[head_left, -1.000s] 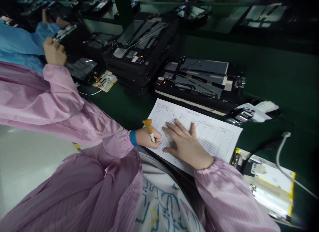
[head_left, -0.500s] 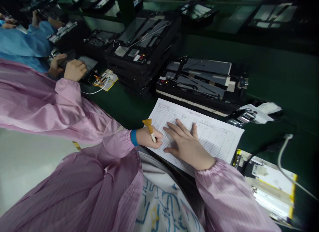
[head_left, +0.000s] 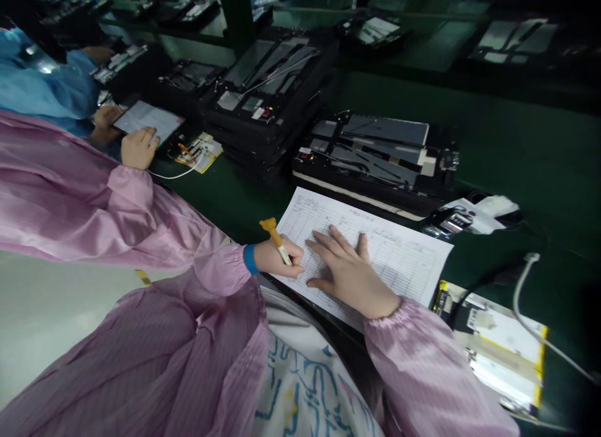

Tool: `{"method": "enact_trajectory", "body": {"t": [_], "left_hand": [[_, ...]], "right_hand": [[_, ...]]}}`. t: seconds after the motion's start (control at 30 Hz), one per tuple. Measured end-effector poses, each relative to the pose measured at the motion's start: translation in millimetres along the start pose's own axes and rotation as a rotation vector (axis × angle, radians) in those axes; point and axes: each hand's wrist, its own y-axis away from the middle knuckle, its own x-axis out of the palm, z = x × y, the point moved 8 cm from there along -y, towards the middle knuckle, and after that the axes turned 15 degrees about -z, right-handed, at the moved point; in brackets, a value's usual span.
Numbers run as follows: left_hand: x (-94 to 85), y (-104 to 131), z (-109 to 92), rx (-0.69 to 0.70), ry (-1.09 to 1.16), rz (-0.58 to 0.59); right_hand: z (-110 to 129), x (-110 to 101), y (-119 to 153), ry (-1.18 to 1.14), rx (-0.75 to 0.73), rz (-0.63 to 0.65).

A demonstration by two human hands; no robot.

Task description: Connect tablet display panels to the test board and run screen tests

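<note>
My left hand (head_left: 267,258), with a blue band at the wrist, is closed round a pen (head_left: 282,250) that has a yellow animal-shaped top. The pen leans over the left edge of a printed form (head_left: 408,262); its tip is hidden by my fingers. On the middle of the same sheet my right hand (head_left: 352,275) lies flat with its fingers spread. The form is a ruled table with some handwriting along its upper rows.
Behind the sheet lies a black tray of device parts (head_left: 375,149), beside a taller stack of black trays (head_left: 263,111). A cable bundle (head_left: 474,215) and a battery-like unit (head_left: 502,343) lie right. Left, a co-worker's hand (head_left: 138,149) touches a tablet (head_left: 145,119).
The pen's top has tilted left and my left fingers have shifted slightly. My right hand stays flat on the form. The co-worker's tablet now shows its lit face.
</note>
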Motion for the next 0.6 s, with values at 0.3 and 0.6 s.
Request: {"method": "enact_trajectory", "body": {"t": [0.3,0.6], "left_hand": [[-94.9,12,16,-0.121,-0.175,-0.759],[-93.2,-16,31,-0.147,-0.356,-0.652]], "right_hand": [[-26,-96,-2,-0.151,0.191,-0.702],[-173,-140,62,-0.022,0.877,-0.77]]}}
